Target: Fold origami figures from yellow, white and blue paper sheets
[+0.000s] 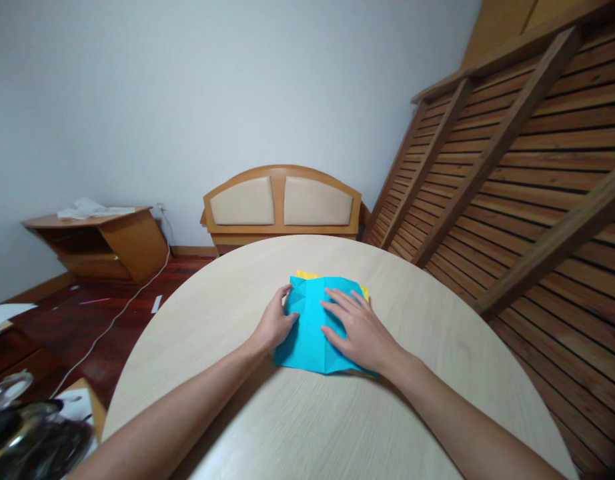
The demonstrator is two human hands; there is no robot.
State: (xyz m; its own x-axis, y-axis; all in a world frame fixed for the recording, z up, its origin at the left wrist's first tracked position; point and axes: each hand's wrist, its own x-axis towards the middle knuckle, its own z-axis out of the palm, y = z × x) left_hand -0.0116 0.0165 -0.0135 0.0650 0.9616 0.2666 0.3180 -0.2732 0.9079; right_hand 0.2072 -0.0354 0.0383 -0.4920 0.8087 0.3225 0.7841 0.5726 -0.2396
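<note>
While my right hand (361,328) lies spread over the right half of the blue paper (306,343), my left hand (276,321) curls at its left edge, pinching or not I cannot tell. Creased, it lies over yellow paper (306,274) on the round table (207,327); I seem to be flattening it, which calls next for light, even pressure.

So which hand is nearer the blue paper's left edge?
Left. The left hand is right at that edge of the blue paper; the right hand is spread over the paper's right side.
</note>
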